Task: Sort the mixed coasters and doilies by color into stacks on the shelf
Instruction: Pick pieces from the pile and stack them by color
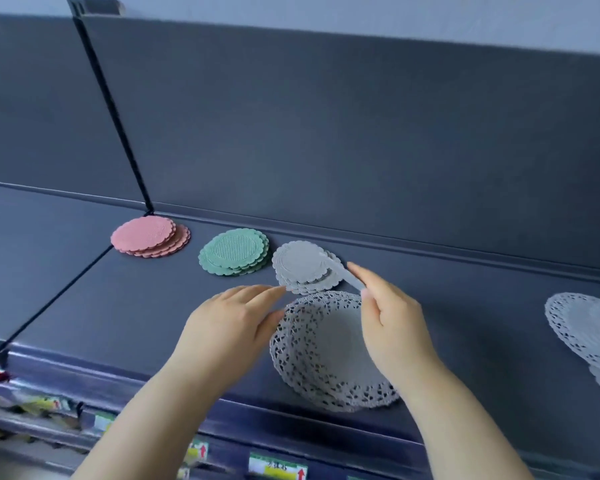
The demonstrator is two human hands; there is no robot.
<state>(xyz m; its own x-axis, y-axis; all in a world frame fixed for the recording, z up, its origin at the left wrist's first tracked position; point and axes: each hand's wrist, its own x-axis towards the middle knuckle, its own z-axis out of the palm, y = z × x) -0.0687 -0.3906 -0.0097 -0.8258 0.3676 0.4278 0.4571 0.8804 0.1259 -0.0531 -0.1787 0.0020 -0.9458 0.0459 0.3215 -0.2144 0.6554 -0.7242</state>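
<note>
Three stacks of scalloped coasters lie on the dark shelf (pixel 84 306): pink (pixel 149 236), green (pixel 234 251) and grey (pixel 303 266). In front of the grey stack lies a stack of white lace doilies (pixel 326 348). My right hand (pixel 388 320) pinches the edge of a grey coaster (pixel 347 277) that is tilted over the right side of the grey stack. My left hand (pixel 236 320) has its fingers stretched out, the fingertips touching the front edge of the grey stack and the rim of the doilies.
More white doilies (pixel 589 327) lie at the shelf's right end, cut off by the frame. A thin black divider (pixel 56 299) runs across the shelf left of the pink stack. Price labels (pixel 278 467) line the front rail, with goods on a lower shelf.
</note>
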